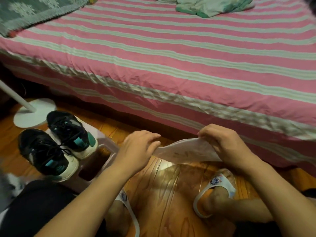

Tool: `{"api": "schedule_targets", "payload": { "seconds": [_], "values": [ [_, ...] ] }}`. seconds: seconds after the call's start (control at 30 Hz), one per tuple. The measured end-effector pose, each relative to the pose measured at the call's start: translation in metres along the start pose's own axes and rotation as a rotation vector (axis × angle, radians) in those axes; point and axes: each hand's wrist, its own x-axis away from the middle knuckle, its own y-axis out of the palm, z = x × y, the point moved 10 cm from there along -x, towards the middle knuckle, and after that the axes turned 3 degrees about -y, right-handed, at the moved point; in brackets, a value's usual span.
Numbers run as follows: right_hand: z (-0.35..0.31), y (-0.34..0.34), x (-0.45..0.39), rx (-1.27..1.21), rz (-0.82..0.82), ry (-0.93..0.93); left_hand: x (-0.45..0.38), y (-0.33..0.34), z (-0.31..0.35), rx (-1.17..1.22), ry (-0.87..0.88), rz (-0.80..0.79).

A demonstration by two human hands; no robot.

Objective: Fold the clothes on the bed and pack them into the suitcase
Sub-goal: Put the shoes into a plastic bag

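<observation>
I hold a thin, translucent whitish piece of material (pixel 184 151) stretched between both hands, low over the wooden floor in front of the bed (pixel 153 53). My left hand (pixel 138 147) grips its left end with the fingers curled. My right hand (pixel 222 142) pinches its right edge from above. Pale green and white clothes (pixel 212 6) lie in a heap at the far right of the pink striped bedspread. No suitcase is in view.
A pair of black sneakers (pixel 58 142) sits on a white plastic stool (pixel 102 161) at the left. Behind them stands a white round stand base with a pole (pixel 32 115). A green patterned blanket (pixel 30 11) covers the bed's far left corner. My slippered feet (pixel 220 185) rest below.
</observation>
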Motion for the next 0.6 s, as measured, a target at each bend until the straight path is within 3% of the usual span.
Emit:
{"api": "schedule_targets", "payload": {
  "seconds": [0.17, 0.33, 0.43, 0.6],
  "values": [
    [0.001, -0.005, -0.008, -0.023, 0.004, -0.014, 0.003, 0.024, 0.005, 0.025, 0.086, -0.066],
    [-0.001, -0.006, -0.011, -0.067, 0.013, -0.017, 0.002, 0.023, 0.013, 0.069, 0.127, -0.033],
    [0.000, -0.008, -0.010, -0.088, 0.028, 0.013, 0.006, 0.021, 0.028, 0.124, 0.241, -0.042],
    [0.001, -0.008, -0.007, -0.103, 0.051, 0.032, 0.017, 0.024, 0.046, -0.011, 0.377, -0.058]
  ]
}}
